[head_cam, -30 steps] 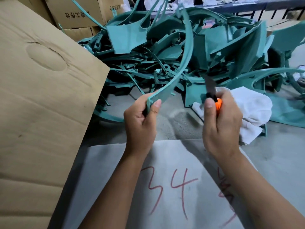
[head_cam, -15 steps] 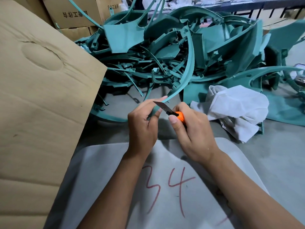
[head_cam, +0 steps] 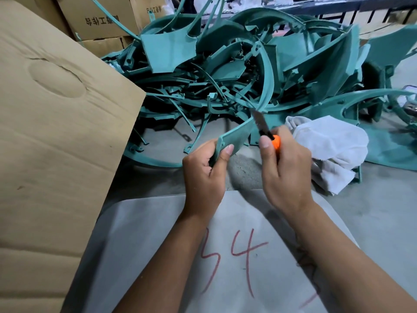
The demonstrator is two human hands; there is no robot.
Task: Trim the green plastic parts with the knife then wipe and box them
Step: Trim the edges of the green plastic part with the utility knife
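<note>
curved green strip (head_cam: 239,134): held upright | knife (head_cam: 262,127): blade on its edge

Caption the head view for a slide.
Left hand grips a curved green plastic part; right hand holds an orange-handled knife to its edge.

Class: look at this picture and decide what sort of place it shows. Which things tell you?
Probably a factory or workshop finishing area: a heap of green plastic parts lies on the floor, printed cardboard cartons are stacked behind, and the hands work with a knife.

head-mounted view, forward-down, close
</note>
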